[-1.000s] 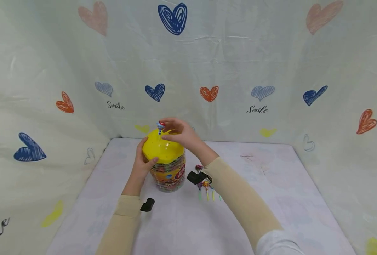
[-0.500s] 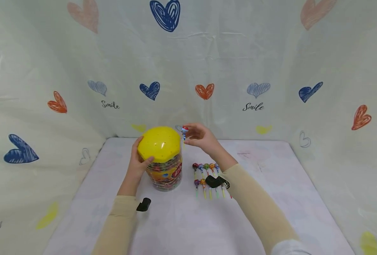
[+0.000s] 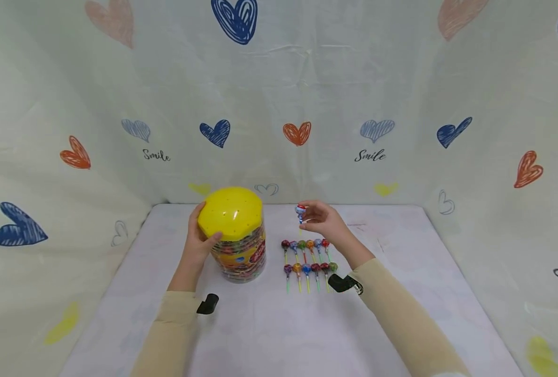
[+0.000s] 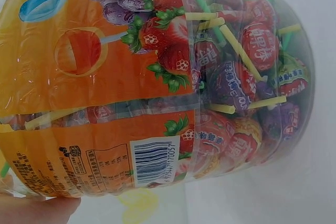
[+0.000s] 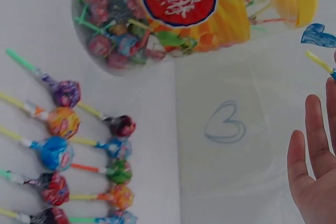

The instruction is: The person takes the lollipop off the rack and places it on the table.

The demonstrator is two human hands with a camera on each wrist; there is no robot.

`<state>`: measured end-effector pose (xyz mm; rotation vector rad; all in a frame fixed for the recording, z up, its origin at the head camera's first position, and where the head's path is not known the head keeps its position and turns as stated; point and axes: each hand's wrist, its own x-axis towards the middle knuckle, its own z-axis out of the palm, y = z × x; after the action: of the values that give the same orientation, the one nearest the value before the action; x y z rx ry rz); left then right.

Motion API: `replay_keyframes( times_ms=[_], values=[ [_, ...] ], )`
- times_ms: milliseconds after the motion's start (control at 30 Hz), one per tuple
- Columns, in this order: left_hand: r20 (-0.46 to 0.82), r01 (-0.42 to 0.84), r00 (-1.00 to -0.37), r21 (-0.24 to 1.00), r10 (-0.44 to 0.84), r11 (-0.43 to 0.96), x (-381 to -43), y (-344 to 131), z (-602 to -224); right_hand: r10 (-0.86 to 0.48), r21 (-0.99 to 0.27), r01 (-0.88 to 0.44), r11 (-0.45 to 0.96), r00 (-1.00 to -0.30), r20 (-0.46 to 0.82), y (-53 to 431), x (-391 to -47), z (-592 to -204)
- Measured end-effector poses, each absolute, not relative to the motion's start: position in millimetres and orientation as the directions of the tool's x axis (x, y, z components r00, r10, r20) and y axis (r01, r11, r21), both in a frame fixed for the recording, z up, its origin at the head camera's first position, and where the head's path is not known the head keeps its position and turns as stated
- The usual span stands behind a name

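In the head view, my left hand (image 3: 196,247) grips the upper side of a clear plastic jar (image 3: 239,257) with a yellow lid (image 3: 231,212), its thumb near the lid's edge. Wrapped lollipops fill the jar, seen through its wall in the left wrist view. My right hand (image 3: 325,220) pinches a blue-and-red lollipop (image 3: 300,210), head up, above the table's far part. In the right wrist view only its yellow stick (image 5: 318,62) and a bit of wrapper show. Below that hand lie two rows of lollipops: a back row (image 3: 302,244) and a front row (image 3: 307,268).
The jar stands on a pale table (image 3: 269,335), left of the rows. Behind the table hangs a white curtain (image 3: 335,94) printed with hearts. A small black device (image 3: 208,303) is worn at the left wrist, another black device (image 3: 343,283) at the right.
My right hand has moved from above the lid to the right and down with the blue-and-red lollipop, uncovering the rows. My left hand stays on the jar. The whole view has shifted slightly.
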<state>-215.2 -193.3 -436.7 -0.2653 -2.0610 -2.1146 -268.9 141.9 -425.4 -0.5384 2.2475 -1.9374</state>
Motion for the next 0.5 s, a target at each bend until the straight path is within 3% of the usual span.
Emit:
replay_keyframes(
  times_ms=[500],
  values=[
    [0.246,0.246,-0.969,0.969,0.002,-0.033,-216,-193,-438,-0.279,-0.962,-0.063,0.267,-0.960,-0.014,199,-257,-491]
  ],
)
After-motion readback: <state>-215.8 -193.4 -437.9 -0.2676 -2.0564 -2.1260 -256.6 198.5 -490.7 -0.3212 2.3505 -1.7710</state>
